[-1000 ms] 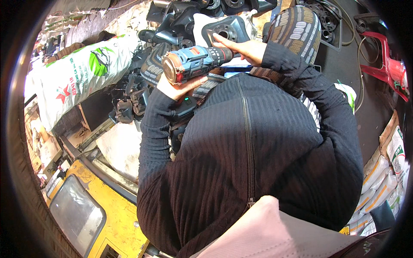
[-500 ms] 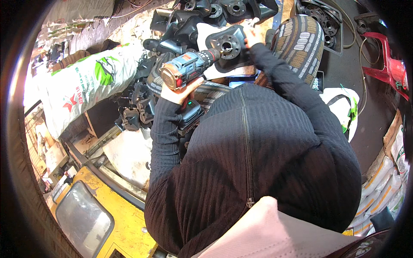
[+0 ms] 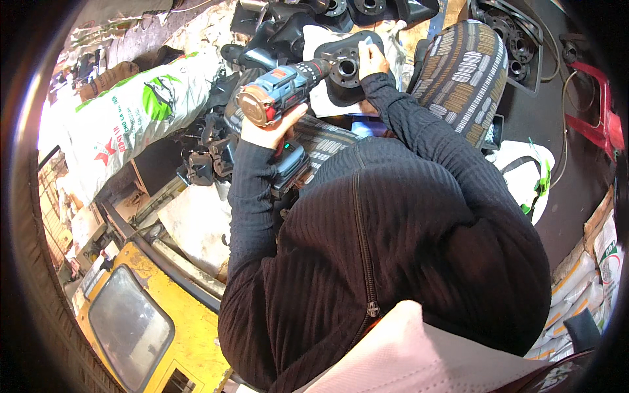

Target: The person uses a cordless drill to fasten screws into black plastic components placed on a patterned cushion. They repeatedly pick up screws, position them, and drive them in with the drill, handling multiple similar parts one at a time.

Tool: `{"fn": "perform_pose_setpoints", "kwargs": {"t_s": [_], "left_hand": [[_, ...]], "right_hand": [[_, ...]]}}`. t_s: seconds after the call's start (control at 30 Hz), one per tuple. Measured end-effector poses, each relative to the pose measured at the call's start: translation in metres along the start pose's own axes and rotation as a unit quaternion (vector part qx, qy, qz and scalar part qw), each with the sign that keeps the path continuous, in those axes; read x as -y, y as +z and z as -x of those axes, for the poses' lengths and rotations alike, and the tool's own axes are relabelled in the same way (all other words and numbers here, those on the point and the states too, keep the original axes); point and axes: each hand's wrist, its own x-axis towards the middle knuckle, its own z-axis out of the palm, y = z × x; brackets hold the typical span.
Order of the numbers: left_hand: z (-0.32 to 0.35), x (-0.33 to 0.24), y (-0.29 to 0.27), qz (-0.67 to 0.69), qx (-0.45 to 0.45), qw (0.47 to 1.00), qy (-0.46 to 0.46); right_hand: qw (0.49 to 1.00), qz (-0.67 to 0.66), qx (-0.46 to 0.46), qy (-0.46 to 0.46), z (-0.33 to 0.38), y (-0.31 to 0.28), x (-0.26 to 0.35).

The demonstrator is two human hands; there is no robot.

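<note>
A blue cordless drill (image 3: 278, 92) is gripped in my left hand (image 3: 275, 131), its battery hanging below my wrist. The drill's chuck points right, at the round hub of a black flanged plastic part (image 3: 337, 92). That part rests on a white sheet (image 3: 318, 105) above my lap. My right hand (image 3: 373, 60) is at the part's upper right edge with its fingers closed. A small pale thing shows at those fingertips; I cannot make out what it is.
More black parts (image 3: 282, 39) are heaped beyond the drill. A white and green sack (image 3: 144, 111) lies to the left, above a yellow panel with a window (image 3: 131, 321). At right are a tray of black parts (image 3: 517, 46), a red plastic frame (image 3: 599, 111) and stacked sacks (image 3: 576, 295).
My right hand has moved left and down, onto the edge of the black part, and its fingers have closed up. The drill has shifted slightly left and stays pointed at the hub.
</note>
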Motion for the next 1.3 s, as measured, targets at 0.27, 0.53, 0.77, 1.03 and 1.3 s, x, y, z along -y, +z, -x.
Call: {"fn": "perform_pose_setpoints", "kwargs": {"t_s": [0.27, 0.53, 0.77, 1.03, 1.3], "left_hand": [[0.035, 0.020, -0.017, -0.017, -0.053, 0.984, 0.171], [0.055, 0.053, -0.019, 0.040, -0.060, 0.976, 0.204], [0.048, 0.066, -0.015, 0.041, -0.068, 0.983, 0.166], [-0.001, 0.052, -0.003, -0.084, -0.002, 0.988, 0.129], [-0.042, 0.040, 0.016, -0.088, 0.043, 0.991, 0.095]], "right_hand": [[0.984, 0.123, 0.087, 0.100, -0.004, -0.016, 0.009], [0.987, 0.066, 0.103, 0.108, 0.002, -0.001, -0.017], [0.976, 0.005, 0.030, 0.215, 0.019, 0.007, -0.003], [0.972, -0.098, 0.011, 0.211, 0.031, 0.005, -0.007], [0.959, -0.222, 0.073, 0.161, 0.028, 0.003, -0.013]]}}
